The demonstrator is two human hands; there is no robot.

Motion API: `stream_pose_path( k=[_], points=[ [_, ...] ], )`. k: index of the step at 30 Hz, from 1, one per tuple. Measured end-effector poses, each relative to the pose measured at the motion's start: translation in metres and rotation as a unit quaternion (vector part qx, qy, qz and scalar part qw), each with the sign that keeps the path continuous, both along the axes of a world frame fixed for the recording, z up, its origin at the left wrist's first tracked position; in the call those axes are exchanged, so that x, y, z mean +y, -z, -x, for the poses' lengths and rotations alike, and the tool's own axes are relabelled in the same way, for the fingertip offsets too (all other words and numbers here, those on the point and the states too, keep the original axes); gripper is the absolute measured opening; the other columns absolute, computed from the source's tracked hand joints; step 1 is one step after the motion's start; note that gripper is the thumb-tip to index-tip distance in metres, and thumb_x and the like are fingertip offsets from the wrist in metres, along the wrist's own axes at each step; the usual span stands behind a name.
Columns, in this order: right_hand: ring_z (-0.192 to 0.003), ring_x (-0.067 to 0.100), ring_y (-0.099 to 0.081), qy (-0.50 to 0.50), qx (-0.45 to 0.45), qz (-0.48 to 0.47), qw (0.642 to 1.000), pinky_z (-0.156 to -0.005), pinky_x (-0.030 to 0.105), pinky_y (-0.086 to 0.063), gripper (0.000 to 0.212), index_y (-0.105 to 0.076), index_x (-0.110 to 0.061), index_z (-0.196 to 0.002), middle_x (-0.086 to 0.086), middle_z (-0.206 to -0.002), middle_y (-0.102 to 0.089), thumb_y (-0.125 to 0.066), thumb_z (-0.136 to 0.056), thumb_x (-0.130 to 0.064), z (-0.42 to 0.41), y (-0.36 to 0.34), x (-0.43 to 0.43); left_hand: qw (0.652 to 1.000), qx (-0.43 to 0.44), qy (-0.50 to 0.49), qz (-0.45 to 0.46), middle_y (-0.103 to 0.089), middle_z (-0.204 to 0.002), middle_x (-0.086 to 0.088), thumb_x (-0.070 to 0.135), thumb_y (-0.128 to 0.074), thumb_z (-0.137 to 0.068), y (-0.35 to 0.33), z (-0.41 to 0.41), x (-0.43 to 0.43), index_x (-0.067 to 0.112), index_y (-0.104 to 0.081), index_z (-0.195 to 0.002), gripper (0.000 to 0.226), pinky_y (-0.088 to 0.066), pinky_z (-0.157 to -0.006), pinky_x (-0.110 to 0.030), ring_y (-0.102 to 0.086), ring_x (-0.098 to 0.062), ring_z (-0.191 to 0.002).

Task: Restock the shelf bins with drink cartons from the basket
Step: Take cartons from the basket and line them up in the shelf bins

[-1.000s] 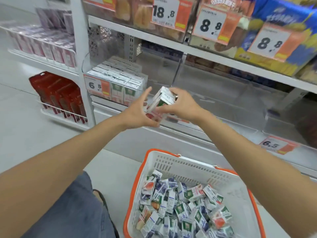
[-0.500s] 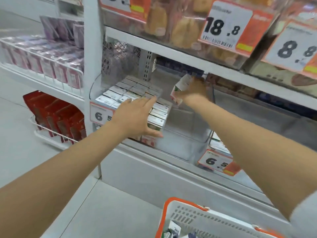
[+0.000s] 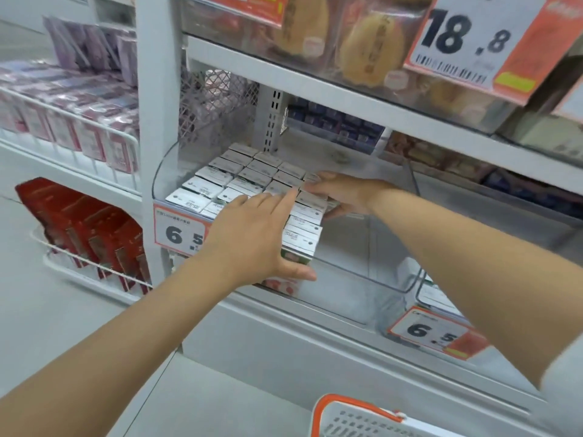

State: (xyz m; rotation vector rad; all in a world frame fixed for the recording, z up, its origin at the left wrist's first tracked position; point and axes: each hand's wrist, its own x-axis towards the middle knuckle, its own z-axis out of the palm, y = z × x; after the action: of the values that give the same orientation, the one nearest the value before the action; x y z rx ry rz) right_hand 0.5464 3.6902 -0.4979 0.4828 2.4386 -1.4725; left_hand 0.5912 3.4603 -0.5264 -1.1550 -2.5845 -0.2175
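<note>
Head view: the left hand [image 3: 252,244] is laid flat, fingers straight, on the packed drink cartons [image 3: 220,179]. The right hand [image 3: 347,193] is curled round a carton [image 3: 310,198] at the block's edge, just beyond the left fingertips. Released tilted, it could topple into the unfilled part of the clear bin [image 3: 391,272] under the right wrist. Only the rim of the basket [image 3: 356,417] is seen below the right forearm; its contents are hidden

The left arm [image 3: 126,342] is bare all the way down to the left hand [image 3: 252,238], and the right arm [image 3: 473,263] is bare from the right hand [image 3: 344,193] up to a pale, whitish sleeve [image 3: 564,383].
</note>
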Motion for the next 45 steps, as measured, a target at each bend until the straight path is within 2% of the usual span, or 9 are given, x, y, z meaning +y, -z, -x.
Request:
stream_pose_path(
  k=[4,8,11,16,22,27,32,39,45],
  points=[
    [-0.104,0.009,-0.057,0.026,0.044,-0.073,0.996,-0.073,0.027,-0.059,0.079,-0.013,-0.025,-0.155,-0.002,-0.159,-0.027,-0.059,-0.093,-0.042,-0.013,0.0,-0.017,1.0,-0.01,-0.005,0.019,-0.034,-0.155,0.001,0.1,-0.011,-0.043,-0.003,0.0,-0.002,0.016,-0.013,-0.154,0.139,-0.025,-0.115,-0.037,-0.03,-0.016,-0.142],
    [-0.145,0.029,-0.022,0.023,0.099,-0.296,0.95,-0.116,0.04,-0.028,0.075,-0.015,-0.025,-0.155,0.007,-0.162,-0.011,-0.047,-0.094,-0.055,-0.045,-0.005,-0.034,0.997,-0.041,-0.011,0.07,-0.028,-0.157,0.0,0.098,-0.026,-0.052,-0.01,-0.005,-0.001,0.014,-0.013,-0.153,0.132,-0.017,-0.118,-0.044,-0.024,-0.017,-0.145],
    [-0.134,0.031,-0.036,0.007,0.209,-0.357,0.91,-0.11,0.035,-0.032,0.056,-0.04,-0.012,-0.144,0.017,-0.143,-0.039,-0.055,-0.095,-0.034,-0.099,-0.011,-0.051,0.991,-0.007,-0.038,0.125,-0.031,-0.155,-0.004,0.085,-0.053,-0.063,-0.02,-0.016,-0.005,0.012,-0.02,-0.151,0.118,-0.008,-0.118,-0.051,-0.024,-0.019,-0.145],
    [-0.082,0.017,-0.054,-0.003,0.343,-0.338,0.877,-0.078,0.033,-0.045,0.025,-0.066,-0.011,-0.107,0.007,-0.106,-0.059,-0.061,-0.083,-0.012,-0.225,0.003,-0.065,0.998,0.021,-0.059,0.029,-0.053,-0.113,-0.013,0.031,-0.076,-0.072,-0.018,-0.095,0.003,0.012,-0.051,-0.114,0.053,-0.04,-0.085,-0.043,-0.048,-0.034,-0.107],
    [-0.082,0.014,-0.049,-0.03,0.092,-0.285,0.954,-0.08,0.029,-0.043,0.023,-0.066,-0.013,-0.109,0.003,-0.105,-0.059,-0.061,-0.087,-0.013,-0.37,0.108,-0.018,0.991,-0.128,-0.03,-0.011,-0.051,-0.111,-0.013,0.023,-0.07,-0.074,0.035,-0.207,0.037,0.011,-0.049,-0.106,0.04,-0.043,-0.08,-0.043,-0.049,-0.034,-0.103],
    [-0.092,0.022,-0.054,-0.03,-0.143,-0.177,0.973,-0.073,0.027,-0.041,0.012,-0.061,-0.02,-0.083,0.005,-0.092,-0.059,-0.06,-0.089,-0.01,-0.473,0.205,0.032,0.874,-0.485,-0.025,-0.015,-0.058,-0.111,-0.012,0.016,-0.069,-0.081,0.131,-0.29,0.064,0.015,-0.047,-0.103,0.031,-0.045,-0.076,-0.032,-0.052,-0.022,-0.087],
    [-0.127,0.026,-0.048,-0.054,-0.265,-0.15,0.951,-0.094,0.028,-0.041,0.052,-0.042,-0.016,-0.145,0.01,-0.147,-0.043,-0.055,-0.095,-0.014,-0.526,0.268,0.056,0.809,-0.581,0.017,0.086,-0.053,-0.115,-0.008,0.016,-0.066,-0.086,0.205,-0.337,0.066,0.016,-0.049,-0.119,0.038,-0.05,-0.08,-0.038,-0.059,-0.02,-0.089],
    [-0.126,0.028,-0.05,-0.091,-0.283,-0.133,0.946,-0.1,0.034,-0.042,0.056,-0.039,-0.01,-0.144,0.011,-0.15,-0.038,-0.061,-0.095,-0.023,-0.521,0.302,0.05,0.785,-0.613,-0.007,0.089,-0.053,-0.125,-0.009,0.016,-0.066,-0.087,0.226,-0.342,0.073,0.015,-0.05,-0.127,0.043,-0.049,-0.086,-0.034,-0.057,-0.02,-0.095],
    [-0.074,0.021,-0.064,0.106,-0.037,-0.131,0.985,-0.07,0.028,-0.048,0.033,-0.065,-0.013,-0.112,0.005,-0.095,-0.068,-0.062,-0.092,-0.038,-0.502,0.254,0.059,0.756,-0.654,-0.012,0.023,-0.044,-0.136,0.008,0.039,-0.078,-0.079,0.221,-0.356,0.099,0.021,-0.039,-0.143,0.077,-0.041,-0.097,-0.028,-0.046,-0.015,-0.123]
  ],
)
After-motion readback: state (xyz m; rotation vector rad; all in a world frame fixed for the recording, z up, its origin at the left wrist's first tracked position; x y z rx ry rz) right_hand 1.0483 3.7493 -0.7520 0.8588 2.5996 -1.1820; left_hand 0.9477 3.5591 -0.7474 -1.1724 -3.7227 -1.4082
